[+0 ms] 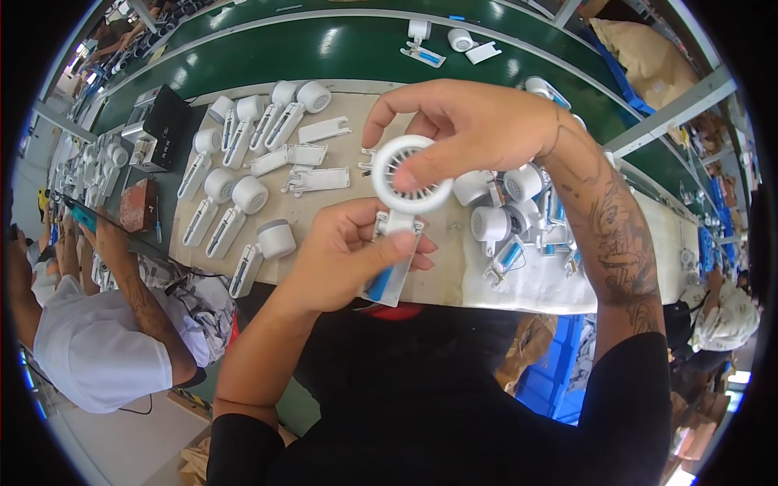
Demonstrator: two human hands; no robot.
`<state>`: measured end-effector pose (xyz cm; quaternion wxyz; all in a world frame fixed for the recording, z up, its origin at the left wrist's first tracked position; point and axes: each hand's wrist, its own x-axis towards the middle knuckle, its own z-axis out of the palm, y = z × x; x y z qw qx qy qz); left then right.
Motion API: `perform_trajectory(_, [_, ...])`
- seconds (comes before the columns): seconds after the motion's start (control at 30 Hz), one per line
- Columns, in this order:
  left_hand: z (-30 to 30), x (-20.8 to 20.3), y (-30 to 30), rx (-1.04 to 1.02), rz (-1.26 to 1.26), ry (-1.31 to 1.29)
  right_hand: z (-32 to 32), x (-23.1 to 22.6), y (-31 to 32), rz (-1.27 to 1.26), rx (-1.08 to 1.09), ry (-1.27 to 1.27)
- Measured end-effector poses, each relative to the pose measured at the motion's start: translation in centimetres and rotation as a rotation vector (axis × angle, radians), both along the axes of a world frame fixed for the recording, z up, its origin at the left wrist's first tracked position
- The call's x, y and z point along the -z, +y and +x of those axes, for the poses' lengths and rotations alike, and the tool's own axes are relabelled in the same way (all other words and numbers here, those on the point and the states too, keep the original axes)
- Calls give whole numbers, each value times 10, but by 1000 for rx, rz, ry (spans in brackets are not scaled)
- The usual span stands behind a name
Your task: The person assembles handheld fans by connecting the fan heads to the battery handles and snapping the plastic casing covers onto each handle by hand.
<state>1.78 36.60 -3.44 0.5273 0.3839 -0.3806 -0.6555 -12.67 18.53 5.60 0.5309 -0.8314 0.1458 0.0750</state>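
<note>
Between my hands is a white handheld fan [417, 202] with a round, slatted head and an opened handle. A blue cylinder, like a battery, shows in the handle's lower part. My left hand [344, 251] grips the handle, thumb across its front and fingertips showing on the far side. Over the head is my right hand [466, 121], its thumb pressed on the grille and its fingers curled around the upper left; the fingertips are partly hidden. White handle shells [316, 180] lie just left of the fan.
Several fans with open handles [235, 219] lie in rows on the left. More fan units with blue batteries [519, 211] are heaped at right. A green conveyor [324, 44] runs along the back. A co-worker in a white shirt [105, 348] works at left, near a black box [154, 121].
</note>
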Motion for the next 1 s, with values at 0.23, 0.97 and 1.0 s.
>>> perform_trajectory(0.23, [64, 44, 17, -569, 37, -134, 18, 104, -22, -794, 373, -122])
perform_trajectory(0.97, [31, 61, -9, -561, -17, 18, 18, 148, 89, 272, 656, -364])
perform_trajectory(1.0, [30, 60, -9, -583, 2, 27, 18, 150, 90, 311, 704, -363])
